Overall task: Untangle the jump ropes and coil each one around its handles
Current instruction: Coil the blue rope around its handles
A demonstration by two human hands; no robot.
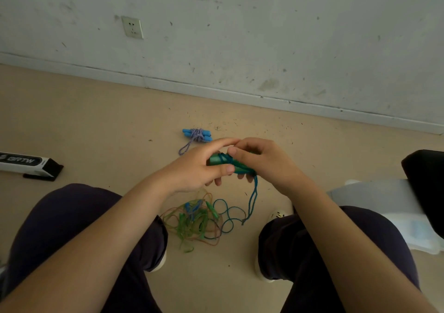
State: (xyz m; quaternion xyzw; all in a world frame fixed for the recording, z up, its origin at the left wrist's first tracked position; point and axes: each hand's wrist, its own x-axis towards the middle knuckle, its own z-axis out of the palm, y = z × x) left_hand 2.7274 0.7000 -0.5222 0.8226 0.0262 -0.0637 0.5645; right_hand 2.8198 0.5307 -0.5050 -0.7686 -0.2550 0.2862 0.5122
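Pinching the green handles [217, 160] between thumb and fingers, the left hand [199, 168] holds the pair together just above the floor, while the right hand [259, 162] is curled closed over the far end of the same handles, thumb pressing the teal cord [252, 199] where it crosses them. A few turns already lie around the handles; the rest of the cord hangs from under the right hand and trails in loose loops on the tan floor [108, 120] between the knees.

To do this step well, the left hand should probably keep both handles parallel and still, and the right should lay each turn snug beside the last, feeding slack up a little at a time. The trailing loops lie just beside the tangle of thin green and orange ropes [192, 223], so lifting too fast may drag that pile along or catch a knot.

Farther off, nearer the wall, a blue-handled rope [197, 135] lies already wound, with a short tail loose.
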